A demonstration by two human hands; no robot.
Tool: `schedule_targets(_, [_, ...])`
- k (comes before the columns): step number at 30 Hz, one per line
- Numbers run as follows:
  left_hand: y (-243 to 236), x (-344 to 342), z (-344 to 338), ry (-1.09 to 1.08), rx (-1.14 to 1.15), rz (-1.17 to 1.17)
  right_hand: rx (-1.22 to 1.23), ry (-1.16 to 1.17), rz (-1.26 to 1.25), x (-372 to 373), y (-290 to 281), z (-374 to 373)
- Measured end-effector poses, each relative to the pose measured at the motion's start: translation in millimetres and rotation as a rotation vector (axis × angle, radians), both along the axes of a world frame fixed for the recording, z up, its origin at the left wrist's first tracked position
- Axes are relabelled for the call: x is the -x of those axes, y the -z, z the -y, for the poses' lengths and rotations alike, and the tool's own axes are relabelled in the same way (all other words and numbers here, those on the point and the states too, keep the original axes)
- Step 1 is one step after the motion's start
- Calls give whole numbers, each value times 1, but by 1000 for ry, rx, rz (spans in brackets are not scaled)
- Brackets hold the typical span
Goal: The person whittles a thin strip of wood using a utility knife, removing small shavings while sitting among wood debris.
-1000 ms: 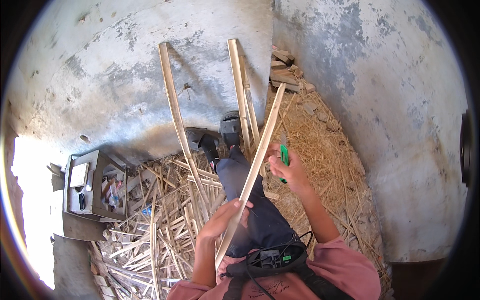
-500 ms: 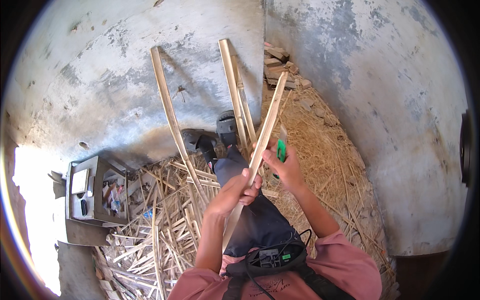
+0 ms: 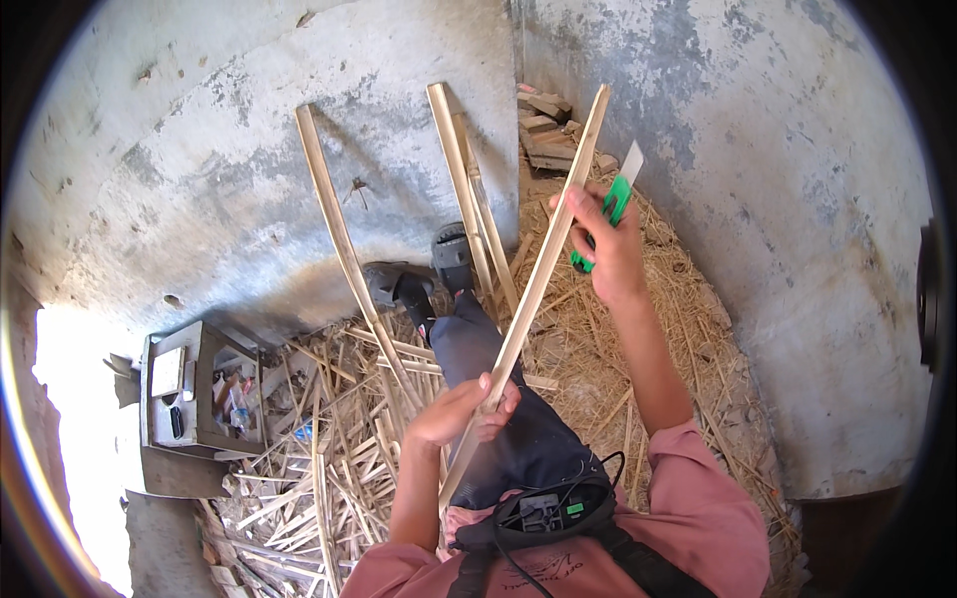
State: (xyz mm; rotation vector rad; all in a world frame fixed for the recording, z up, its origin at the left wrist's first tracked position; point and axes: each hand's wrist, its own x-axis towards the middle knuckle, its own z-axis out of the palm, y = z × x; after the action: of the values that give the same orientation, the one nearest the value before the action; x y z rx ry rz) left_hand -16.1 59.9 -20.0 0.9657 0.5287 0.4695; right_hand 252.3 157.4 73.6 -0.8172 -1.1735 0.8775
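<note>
In the head view, a long wooden strip [image 3: 538, 281] slants across the middle, its far end toward one o'clock and its near end toward six. At six o'clock from the centre, the left hand [image 3: 465, 411] grasps the strip's lower part, thumb on top and fingers curled around it. At two o'clock, the right hand [image 3: 608, 244] has its fingers closed on a green knife [image 3: 618, 202], blade bare and pointing away, while its thumb touches the strip's upper part. Other strips lean on the wall [image 3: 229, 179]: one [image 3: 334, 214] toward ten to eleven o'clock, a pair [image 3: 461, 164] near twelve. Bricks [image 3: 548, 140] lie between twelve and one, straw [image 3: 648, 329] toward four, a heap of sticks [image 3: 344, 488] at seven, and a wooden box [image 3: 155, 419] at eight.
</note>
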Motion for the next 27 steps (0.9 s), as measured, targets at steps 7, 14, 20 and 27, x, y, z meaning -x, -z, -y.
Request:
schedule_targets(7, [18, 21, 11, -5, 33, -13, 40, 5, -31, -19, -42, -23])
schedule_targets(14, [54, 61, 30, 3, 210, 4, 95, -4, 125, -38, -48, -32])
schedule_targets(20, [45, 64, 35, -110, 63, -25, 36, 12, 367, -26, -39, -34])
schedule_targets(27, [12, 48, 21, -151, -110, -160, 99, -134, 186, -13, -38, -32])
